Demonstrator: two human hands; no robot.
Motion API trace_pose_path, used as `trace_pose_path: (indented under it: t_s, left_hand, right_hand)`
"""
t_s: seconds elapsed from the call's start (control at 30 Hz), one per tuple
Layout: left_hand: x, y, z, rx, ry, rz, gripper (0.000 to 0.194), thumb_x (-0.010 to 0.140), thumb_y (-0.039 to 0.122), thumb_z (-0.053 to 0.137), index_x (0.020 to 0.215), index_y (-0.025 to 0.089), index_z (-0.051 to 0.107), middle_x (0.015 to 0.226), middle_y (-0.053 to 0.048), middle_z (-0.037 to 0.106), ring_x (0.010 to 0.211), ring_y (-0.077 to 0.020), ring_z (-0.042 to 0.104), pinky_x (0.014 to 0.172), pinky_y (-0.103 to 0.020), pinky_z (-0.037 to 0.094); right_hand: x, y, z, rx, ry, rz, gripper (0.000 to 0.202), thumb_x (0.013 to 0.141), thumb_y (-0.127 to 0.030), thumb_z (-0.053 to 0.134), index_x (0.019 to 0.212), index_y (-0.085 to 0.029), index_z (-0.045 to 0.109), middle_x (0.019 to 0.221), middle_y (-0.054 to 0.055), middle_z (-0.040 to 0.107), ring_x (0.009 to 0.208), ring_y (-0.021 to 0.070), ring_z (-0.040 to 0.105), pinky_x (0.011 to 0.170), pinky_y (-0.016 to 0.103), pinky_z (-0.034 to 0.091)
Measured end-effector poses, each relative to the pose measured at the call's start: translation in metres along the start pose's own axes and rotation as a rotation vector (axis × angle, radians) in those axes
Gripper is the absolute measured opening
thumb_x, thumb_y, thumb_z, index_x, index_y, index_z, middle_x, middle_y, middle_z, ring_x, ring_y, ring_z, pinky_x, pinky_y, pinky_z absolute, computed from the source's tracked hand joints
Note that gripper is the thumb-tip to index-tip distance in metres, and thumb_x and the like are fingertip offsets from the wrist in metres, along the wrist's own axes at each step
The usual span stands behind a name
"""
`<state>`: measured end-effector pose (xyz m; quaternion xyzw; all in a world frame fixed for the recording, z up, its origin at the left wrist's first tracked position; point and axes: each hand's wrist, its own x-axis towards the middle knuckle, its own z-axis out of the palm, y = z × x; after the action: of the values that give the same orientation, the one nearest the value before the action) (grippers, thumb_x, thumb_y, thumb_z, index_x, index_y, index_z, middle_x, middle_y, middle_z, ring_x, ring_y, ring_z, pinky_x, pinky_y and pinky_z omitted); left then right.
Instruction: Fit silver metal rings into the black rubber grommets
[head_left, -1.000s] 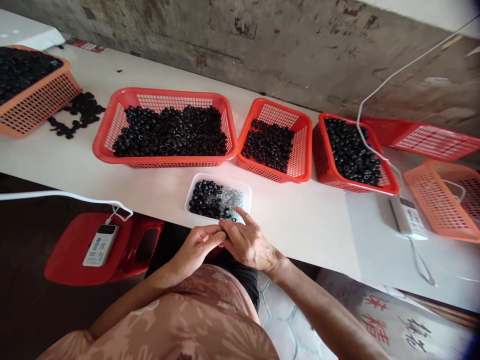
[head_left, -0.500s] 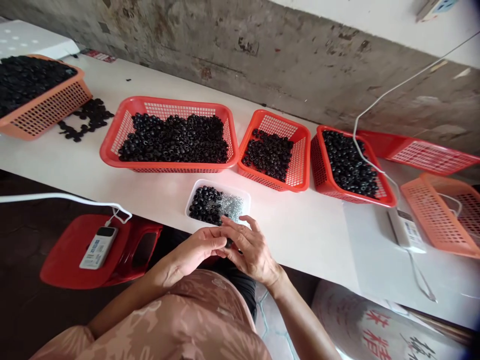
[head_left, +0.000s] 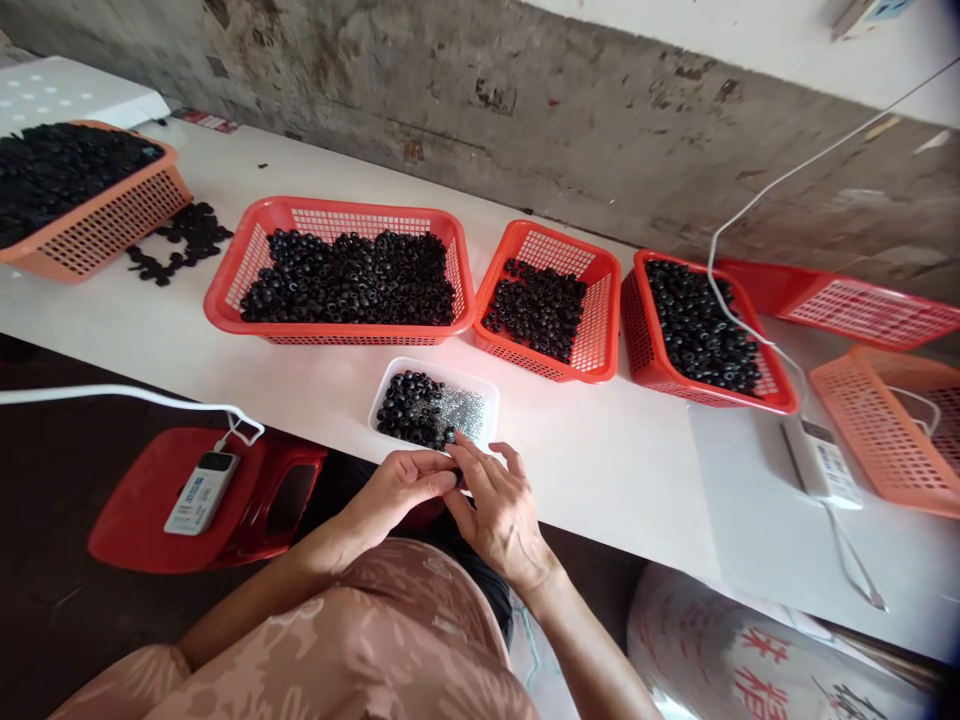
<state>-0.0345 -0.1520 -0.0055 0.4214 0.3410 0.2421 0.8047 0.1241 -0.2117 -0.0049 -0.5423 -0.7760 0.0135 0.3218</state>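
Note:
Between thumb and fingers, my left hand (head_left: 401, 492) pinches a small black round piece (head_left: 457, 478) near the table's front edge. My right hand (head_left: 499, 510) is beside it, thumb and fingers bent around the right side of that piece; its fingertips reach over the near rim of a small white tray. Black round parts (head_left: 409, 405) fill the left part of this white tray (head_left: 491, 396), and tiny silvery pieces (head_left: 461, 410) lie in its right part.
Red baskets (head_left: 337, 330) (head_left: 592, 372) (head_left: 712, 395) of black parts stand behind the tray. An orange basket (head_left: 112, 225) with black pieces is far left, near loose black pieces (head_left: 196, 235). A power bank (head_left: 202, 492) rests on a red stool (head_left: 135, 500). A white cable (head_left: 780, 180) hangs at right.
My right hand's fingers have shifted slightly and straightened over the tray's near edge. My left hand still has its pinch, a little further left. The camera view has moved slightly.

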Motion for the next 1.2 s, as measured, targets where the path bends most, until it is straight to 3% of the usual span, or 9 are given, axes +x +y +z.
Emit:
trace_pose_path:
  t_s: [0.27, 0.43, 0.67, 0.73, 0.83, 0.9, 0.97, 1.03, 1.2]
  left_hand:
    - [-0.004, -0.005, 0.003, 0.069, 0.003, 0.031, 0.035, 0.081, 0.046, 0.074, 0.088, 0.012, 0.077, 0.074, -0.005, 0.069, 0.077, -0.0207, 0.060, 0.077, -0.032, 0.046]
    - [-0.007, -0.013, 0.005, 0.080, 0.027, 0.043, 0.038, 0.083, 0.050, 0.071, 0.077, 0.013, 0.074, 0.065, -0.004, 0.064, 0.076, -0.0222, 0.060, 0.073, -0.032, 0.047]
    - [-0.013, -0.011, -0.001, 0.187, -0.032, 0.074, 0.033, 0.085, 0.041, 0.072, 0.104, 0.014, 0.074, 0.098, -0.010, 0.074, 0.095, -0.0235, 0.065, 0.087, -0.033, 0.047]
    - [-0.015, -0.013, -0.003, 0.231, -0.009, 0.042, 0.039, 0.084, 0.042, 0.073, 0.112, 0.015, 0.072, 0.104, -0.012, 0.074, 0.099, -0.0235, 0.066, 0.088, -0.032, 0.047]
    - [-0.019, -0.018, -0.005, 0.263, -0.047, 0.017, 0.040, 0.084, 0.045, 0.072, 0.111, 0.015, 0.073, 0.105, -0.012, 0.075, 0.098, -0.0226, 0.067, 0.086, -0.031, 0.048]
    - [-0.023, -0.022, -0.010, 0.278, -0.101, 0.018, 0.039, 0.084, 0.045, 0.072, 0.109, 0.015, 0.074, 0.103, -0.011, 0.076, 0.096, -0.0216, 0.068, 0.085, -0.030, 0.049]
    - [-0.029, -0.029, -0.019, 0.321, -0.127, 0.031, 0.036, 0.084, 0.044, 0.073, 0.106, 0.016, 0.076, 0.099, -0.010, 0.077, 0.090, -0.0204, 0.069, 0.081, -0.028, 0.050]
    - [-0.032, -0.043, -0.034, 0.408, -0.114, 0.055, 0.035, 0.085, 0.044, 0.072, 0.104, 0.016, 0.077, 0.092, -0.009, 0.078, 0.084, -0.0191, 0.070, 0.075, -0.026, 0.050]
    - [-0.031, -0.107, -0.091, 0.912, -0.018, 0.069, 0.027, 0.086, 0.040, 0.072, 0.103, 0.019, 0.077, 0.094, -0.006, 0.078, 0.085, -0.0201, 0.072, 0.078, -0.027, 0.051]
  right_hand:
    - [-0.007, 0.005, 0.009, -0.018, 0.057, -0.115, 0.050, 0.100, -0.014, 0.048, 0.147, -0.007, 0.035, 0.123, 0.024, 0.068, 0.122, 0.0302, 0.064, 0.099, 0.052, 0.055]
    - [-0.013, 0.011, 0.010, 0.003, 0.005, -0.245, 0.049, 0.098, -0.010, 0.049, 0.146, -0.005, 0.041, 0.116, 0.021, 0.071, 0.125, 0.0332, 0.062, 0.104, 0.056, 0.053]
    - [0.017, 0.032, -0.016, 0.029, -0.012, -0.234, 0.046, 0.098, -0.017, 0.056, 0.143, -0.014, 0.048, 0.120, 0.017, 0.072, 0.119, 0.0279, 0.067, 0.104, 0.052, 0.053]
    - [0.042, 0.052, -0.030, -0.033, 0.135, -0.140, 0.054, 0.097, -0.021, 0.060, 0.148, -0.017, 0.044, 0.127, 0.017, 0.068, 0.124, 0.0286, 0.063, 0.105, 0.052, 0.051]
    - [0.073, 0.080, -0.047, -0.191, 0.392, 0.102, 0.066, 0.094, -0.038, 0.064, 0.151, -0.015, 0.040, 0.150, 0.022, 0.047, 0.144, 0.0366, 0.040, 0.110, 0.062, 0.042]
    - [0.075, 0.087, -0.047, -0.162, 0.500, 0.173, 0.059, 0.094, -0.040, 0.063, 0.144, -0.012, 0.050, 0.146, 0.024, 0.051, 0.138, 0.0363, 0.049, 0.107, 0.057, 0.047]
    - [0.060, 0.086, -0.038, -0.097, 0.576, 0.261, 0.039, 0.097, -0.038, 0.058, 0.125, -0.012, 0.066, 0.119, 0.019, 0.071, 0.113, 0.0314, 0.068, 0.097, 0.048, 0.055]
    - [0.031, 0.086, -0.022, -0.107, 0.570, 0.396, 0.034, 0.096, -0.042, 0.057, 0.102, -0.014, 0.075, 0.094, 0.014, 0.076, 0.087, 0.0273, 0.073, 0.084, 0.041, 0.058]
    - [-0.045, 0.112, 0.014, 0.080, 0.372, 0.771, 0.047, 0.090, -0.058, 0.053, 0.108, -0.019, 0.073, 0.076, 0.008, 0.073, 0.059, 0.0246, 0.069, 0.051, 0.033, 0.055]
